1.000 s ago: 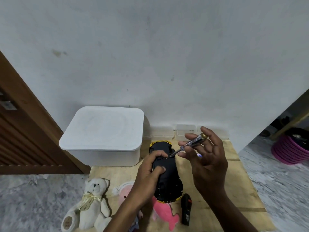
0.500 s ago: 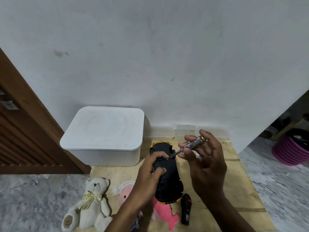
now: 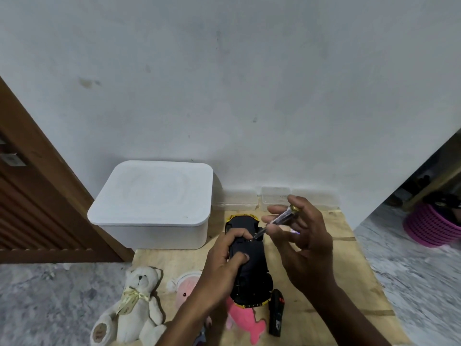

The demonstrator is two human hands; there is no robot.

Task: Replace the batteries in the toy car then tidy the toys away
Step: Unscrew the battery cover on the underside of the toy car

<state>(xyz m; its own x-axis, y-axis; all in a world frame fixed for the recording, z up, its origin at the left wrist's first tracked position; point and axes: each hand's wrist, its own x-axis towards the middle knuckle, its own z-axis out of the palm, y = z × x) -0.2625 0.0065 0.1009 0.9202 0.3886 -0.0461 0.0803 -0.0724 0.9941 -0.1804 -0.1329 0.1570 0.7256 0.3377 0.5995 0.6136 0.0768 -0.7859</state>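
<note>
A yellow toy car (image 3: 252, 270) lies upside down, its black underside facing up, over a wooden board (image 3: 349, 283). My left hand (image 3: 224, 260) grips the car from the left side, thumb and finger on the underside. My right hand (image 3: 299, 236) holds a small screwdriver (image 3: 279, 219) with a clear handle and brass cap, its tip touching the car's underside near the front. A black remote control (image 3: 276, 313) lies just right of the car's rear.
A white lidded storage box (image 3: 154, 203) stands at the back left against the wall. Clear small plastic containers (image 3: 274, 198) line the wall behind the car. A white teddy bear (image 3: 136, 305) and a pink plush toy (image 3: 245, 320) lie at the front. A pink basket (image 3: 434, 226) is far right.
The hands, car and screwdriver stay almost where they were. My right fingers have shifted slightly on the screwdriver handle, whose tip stays on the underside.
</note>
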